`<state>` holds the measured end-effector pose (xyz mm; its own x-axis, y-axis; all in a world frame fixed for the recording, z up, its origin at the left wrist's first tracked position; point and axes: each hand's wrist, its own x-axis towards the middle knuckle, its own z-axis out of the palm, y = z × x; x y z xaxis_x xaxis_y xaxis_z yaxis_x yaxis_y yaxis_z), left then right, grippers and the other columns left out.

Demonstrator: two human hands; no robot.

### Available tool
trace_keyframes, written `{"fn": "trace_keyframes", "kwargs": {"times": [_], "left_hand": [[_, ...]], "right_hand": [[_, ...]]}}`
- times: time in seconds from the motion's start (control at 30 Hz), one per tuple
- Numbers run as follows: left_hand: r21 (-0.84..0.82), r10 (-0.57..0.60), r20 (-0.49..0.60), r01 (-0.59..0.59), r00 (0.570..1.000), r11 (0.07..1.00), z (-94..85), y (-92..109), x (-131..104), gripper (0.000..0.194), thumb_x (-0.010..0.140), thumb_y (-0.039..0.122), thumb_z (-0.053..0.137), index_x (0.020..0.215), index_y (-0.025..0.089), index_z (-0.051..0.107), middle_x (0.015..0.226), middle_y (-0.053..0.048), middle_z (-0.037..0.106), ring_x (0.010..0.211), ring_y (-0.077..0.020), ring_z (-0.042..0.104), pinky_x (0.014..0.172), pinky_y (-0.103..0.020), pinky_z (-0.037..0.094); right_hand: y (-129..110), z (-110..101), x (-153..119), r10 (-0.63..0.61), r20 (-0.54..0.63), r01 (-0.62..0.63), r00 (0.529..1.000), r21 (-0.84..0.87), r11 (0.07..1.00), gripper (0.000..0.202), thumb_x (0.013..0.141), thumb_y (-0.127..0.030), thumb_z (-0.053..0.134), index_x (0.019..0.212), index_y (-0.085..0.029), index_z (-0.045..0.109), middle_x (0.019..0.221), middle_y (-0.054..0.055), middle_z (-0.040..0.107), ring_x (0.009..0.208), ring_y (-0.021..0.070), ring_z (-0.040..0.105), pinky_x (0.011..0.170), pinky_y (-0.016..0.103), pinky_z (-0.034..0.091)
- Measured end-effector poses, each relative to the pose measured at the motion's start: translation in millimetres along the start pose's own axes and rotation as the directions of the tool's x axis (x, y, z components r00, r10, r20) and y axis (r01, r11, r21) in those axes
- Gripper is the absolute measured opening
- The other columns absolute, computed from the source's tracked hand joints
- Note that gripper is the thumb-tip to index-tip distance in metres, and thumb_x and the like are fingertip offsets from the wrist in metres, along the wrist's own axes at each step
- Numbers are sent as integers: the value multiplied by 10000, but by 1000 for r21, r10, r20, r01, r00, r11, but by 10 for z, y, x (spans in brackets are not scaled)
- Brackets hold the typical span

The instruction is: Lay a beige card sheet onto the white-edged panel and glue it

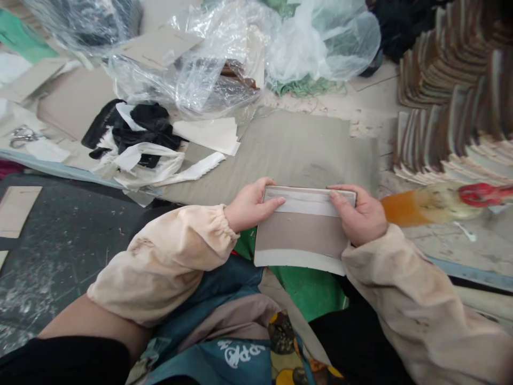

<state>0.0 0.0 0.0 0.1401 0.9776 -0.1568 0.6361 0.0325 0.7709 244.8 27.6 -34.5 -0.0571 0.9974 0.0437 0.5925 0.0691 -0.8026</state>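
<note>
We work over the grey mat point(288, 155) just beyond both hands, with stacked card pieces point(452, 107) far right of the right hand and fabric scraps point(136, 139) far left of the left. The flat card panel point(302, 230) sits between our hands at the table's near edge: left hand point(248, 206) grips its left end, right hand point(360, 214) its right, thumbs on the pale top strip point(304, 202). Best we keep thumb pressure even along that strip; open room lies forward on the mat, with a brush point(441, 203) close right of the right hand.

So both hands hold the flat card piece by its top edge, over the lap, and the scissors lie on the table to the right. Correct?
Not quite. The head view shows the scissors lying far left, not right. The rest holds: left hand and right hand hold the card piece by its top edge.
</note>
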Motion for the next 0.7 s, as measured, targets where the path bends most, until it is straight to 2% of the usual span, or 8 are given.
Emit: {"fn": "trace_keyframes", "kwargs": {"times": [0.5, 0.6, 0.7], "left_hand": [[-121, -86, 26, 89, 996, 989, -16, 3, 10, 292, 820, 401, 535, 985, 162, 564, 879, -47, 643, 839, -201, 600, 761, -312, 448], [-236, -117, 29, 121, 993, 964, 3, -17, 23, 284, 803, 415, 558, 945, 169, 571, 842, -31, 630, 793, -186, 588, 708, -287, 446], [-463, -172, 66, 183, 983, 868, 31, -29, 37, 290, 771, 420, 601, 906, 168, 554, 767, 2, 594, 690, -141, 552, 630, -247, 431]], "right_hand": [[-109, -19, 21, 50, 54, -51, 997, 22, 998, 371, 796, -508, 535, 937, -189, 663, 822, 50, 689, 739, 196, 614, 649, 289, 472], [-112, -19, 22, 72, 70, -76, 995, 46, 996, 379, 790, -514, 537, 937, -188, 661, 834, 54, 688, 756, 199, 613, 653, 288, 471], [-104, -16, 26, 106, 99, -115, 989, 88, 989, 399, 786, -533, 542, 949, -187, 654, 819, 52, 678, 731, 194, 604, 643, 291, 467]]}}
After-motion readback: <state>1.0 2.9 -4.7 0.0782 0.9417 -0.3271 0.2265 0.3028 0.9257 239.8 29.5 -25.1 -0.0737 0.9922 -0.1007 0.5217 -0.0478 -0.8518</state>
